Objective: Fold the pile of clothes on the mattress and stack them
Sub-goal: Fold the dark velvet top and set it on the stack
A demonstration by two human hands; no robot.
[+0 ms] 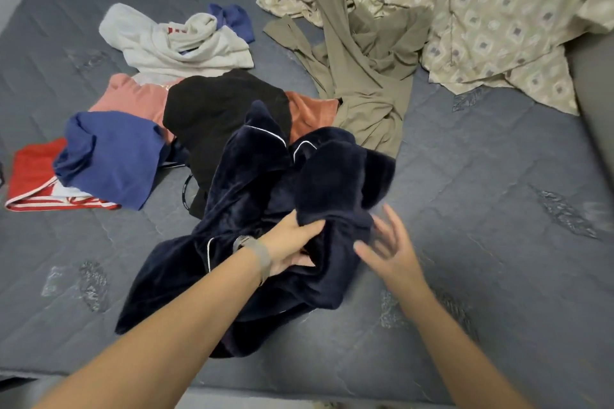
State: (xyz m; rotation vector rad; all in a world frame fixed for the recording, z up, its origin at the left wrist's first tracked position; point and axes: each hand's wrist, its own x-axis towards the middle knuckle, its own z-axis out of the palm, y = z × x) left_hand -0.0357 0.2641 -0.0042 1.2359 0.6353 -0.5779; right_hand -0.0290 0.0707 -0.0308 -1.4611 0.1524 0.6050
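Nothing is yet folded or stacked: the plush navy velvet garment (pixel 265 209) is gripped by the left hand (pixel 289 246), the right hand (pixel 388 249) spread open beside it, other clothes heaped behind

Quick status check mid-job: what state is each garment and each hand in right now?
Dark navy plush garment with white piping: crumpled, unfolded, gripped.
Left hand: grip closed on the navy garment.
Right hand: open, fingers spread, beside the garment.
Black garment: bunched.
Blue shirt: crumpled.
White shirt: crumpled.
Olive garment: sprawled, unfolded.
Patterned beige sheet: rumpled.
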